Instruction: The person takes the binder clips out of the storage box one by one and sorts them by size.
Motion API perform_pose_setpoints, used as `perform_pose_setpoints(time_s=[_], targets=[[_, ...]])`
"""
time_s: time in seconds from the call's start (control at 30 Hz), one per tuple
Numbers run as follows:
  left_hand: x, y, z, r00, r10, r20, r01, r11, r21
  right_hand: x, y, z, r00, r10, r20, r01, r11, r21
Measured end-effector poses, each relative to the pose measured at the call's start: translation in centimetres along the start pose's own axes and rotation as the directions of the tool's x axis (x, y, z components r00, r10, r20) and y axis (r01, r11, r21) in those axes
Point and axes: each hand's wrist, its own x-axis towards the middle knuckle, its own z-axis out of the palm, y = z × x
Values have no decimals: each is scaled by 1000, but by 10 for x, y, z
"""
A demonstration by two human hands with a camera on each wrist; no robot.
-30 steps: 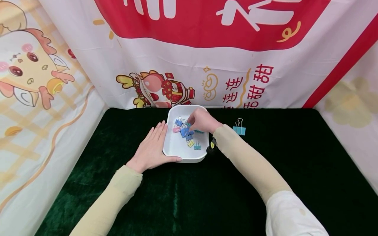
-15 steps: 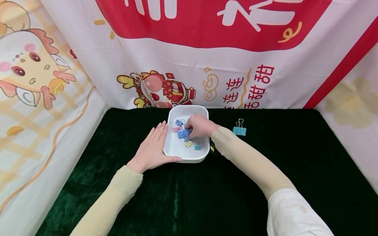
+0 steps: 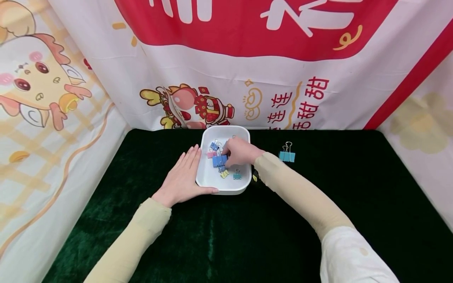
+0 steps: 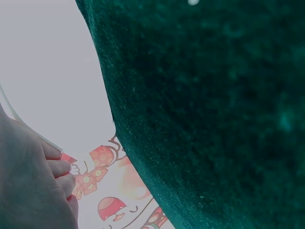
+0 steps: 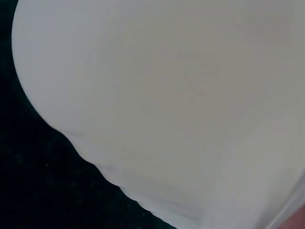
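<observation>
A white square bowl [image 3: 223, 189] sits on the green velvet at the middle of the table and holds several small binder clips in blue, pink, yellow and teal. My right hand [image 3: 230, 155] reaches into the bowl from the right, its curled fingers pinching a blue binder clip [image 3: 219, 160] among the others. My left hand [image 3: 184, 175] lies flat with straight fingers against the bowl's left wall, thumb along the front rim. In the right wrist view the bowl's wall [image 5: 167, 95] fills the frame. The left wrist view shows my fingers [image 4: 55, 171] and green cloth.
One teal binder clip [image 3: 286, 156] lies alone on the green cloth [image 3: 318, 184] to the right of the bowl. Printed banners [image 3: 247, 78] wall in the table at the back and on both sides. A small black and yellow object [image 3: 254, 177] sits by my right wrist.
My right hand has moved from the bowl's far right part down and left onto the pile of clips, closing on the blue one. The left hand and bowl have stayed put.
</observation>
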Motion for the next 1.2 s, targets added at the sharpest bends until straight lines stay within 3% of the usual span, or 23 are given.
perform_pose_setpoints(time_s=[0.27,0.53,0.9,1.2], targets=[[0,1,0,1000,5,-5,-5,1000,-9,-10,1,-11,996,-18,-89,29,992,121],[0,1,0,1000,-8,3,8,1000,-1,-27,4,-28,982,-41,-184,67,988,138],[0,2,1,1000,-9,6,9,1000,-4,-41,9,-32,977,-54,-207,91,981,172],[-1,2,0,1000,-8,-5,8,1000,-14,-64,24,-44,967,-5,-256,76,960,270]])
